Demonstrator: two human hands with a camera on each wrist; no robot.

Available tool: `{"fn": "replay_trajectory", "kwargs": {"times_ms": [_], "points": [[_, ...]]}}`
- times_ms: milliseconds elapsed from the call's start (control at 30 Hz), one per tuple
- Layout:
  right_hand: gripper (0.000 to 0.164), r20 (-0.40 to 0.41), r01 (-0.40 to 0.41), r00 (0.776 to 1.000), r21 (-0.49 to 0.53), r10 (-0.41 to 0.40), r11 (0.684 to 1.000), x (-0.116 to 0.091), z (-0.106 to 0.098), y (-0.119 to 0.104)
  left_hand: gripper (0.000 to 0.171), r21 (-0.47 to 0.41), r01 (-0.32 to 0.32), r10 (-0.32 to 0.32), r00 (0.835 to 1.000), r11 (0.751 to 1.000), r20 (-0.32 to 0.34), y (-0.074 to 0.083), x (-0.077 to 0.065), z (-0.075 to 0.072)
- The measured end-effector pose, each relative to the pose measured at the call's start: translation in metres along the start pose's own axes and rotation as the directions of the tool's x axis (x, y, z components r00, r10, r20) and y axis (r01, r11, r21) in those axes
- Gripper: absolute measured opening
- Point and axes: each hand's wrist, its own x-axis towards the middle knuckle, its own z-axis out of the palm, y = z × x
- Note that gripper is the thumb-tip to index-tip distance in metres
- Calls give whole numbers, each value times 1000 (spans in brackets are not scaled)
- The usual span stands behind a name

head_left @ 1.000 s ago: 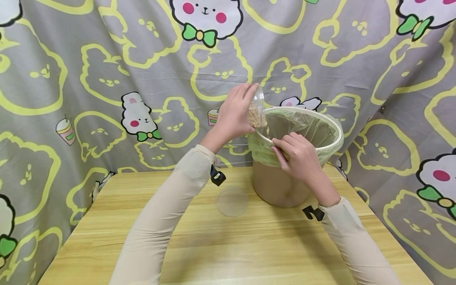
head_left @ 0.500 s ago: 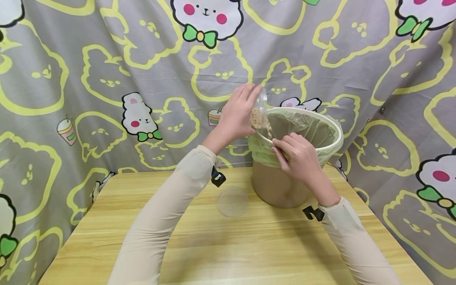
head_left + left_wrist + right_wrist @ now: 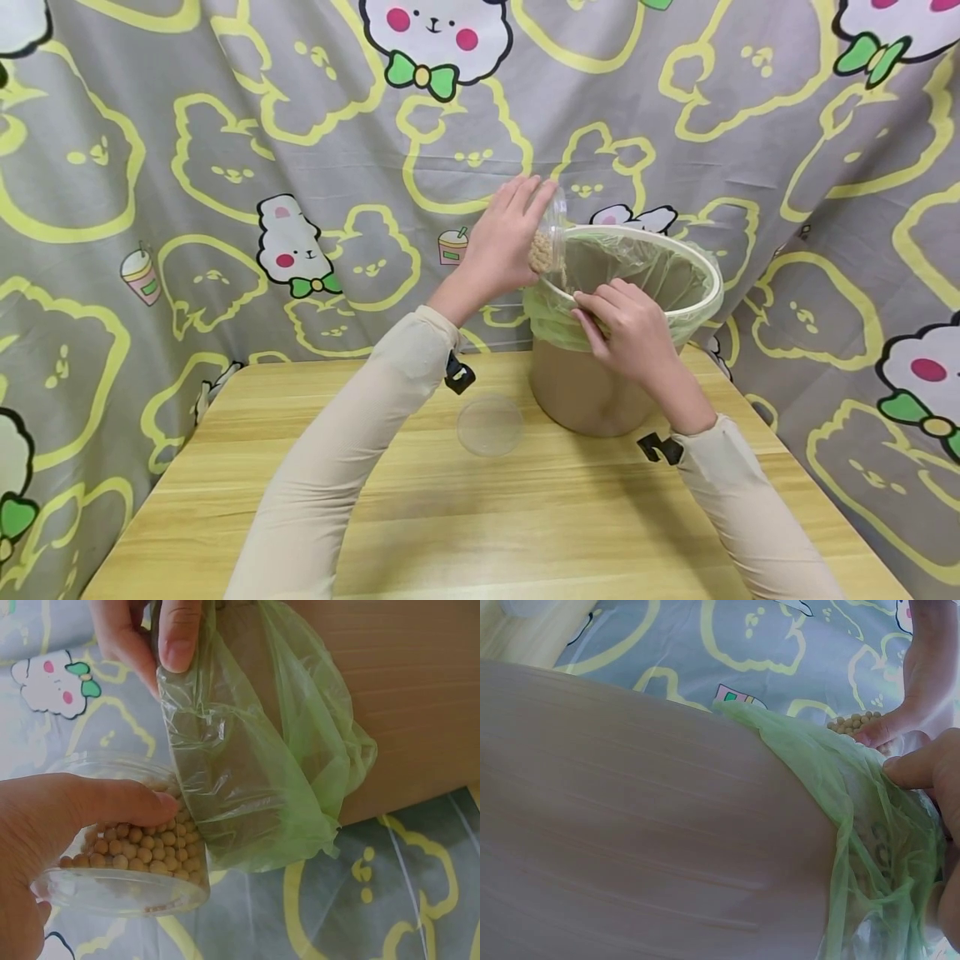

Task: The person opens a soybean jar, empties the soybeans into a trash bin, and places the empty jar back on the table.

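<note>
My left hand [image 3: 504,237] grips a clear plastic jar [image 3: 127,889], tilted on its side with its mouth at the near left rim of a trash can [image 3: 592,383]. Round tan beans [image 3: 146,851] lie along the jar's lower wall, and a few show at its mouth beside the rim. The can is brown with a white rim ring [image 3: 637,233] and a pale green bag [image 3: 285,772] folded over it. My right hand [image 3: 630,329] pinches the can's rim and the bag edge, thumb outside, just right of the jar.
A clear round lid [image 3: 490,425] lies flat on the wooden table [image 3: 480,517], left of the can. Behind the table and at both sides hangs a grey patterned curtain [image 3: 337,167], close behind the can.
My left hand has shifted slightly right, bringing the jar's mouth a little further over the rim. Beans have spilled from the jar into the can. My right hand has stayed in place.
</note>
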Motion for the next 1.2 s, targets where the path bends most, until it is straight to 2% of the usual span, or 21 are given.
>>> {"fn": "replay_trajectory", "kwargs": {"times_ms": [300, 867, 1200], "points": [[15, -8, 7, 1000, 1, -7, 1000, 0, 0, -1, 118, 48, -42, 42, 999, 998, 5, 3, -1, 0], [15, -5, 0, 1000, -1, 0, 1000, -1, 0, -1, 110, 62, -76, 77, 997, 995, -10, 4, -4, 0], [15, -11, 3, 1000, -3, -3, 1000, 0, 0, -2, 107, 26, -102, 104, 992, 994, -67, 4, -5, 5]]}}
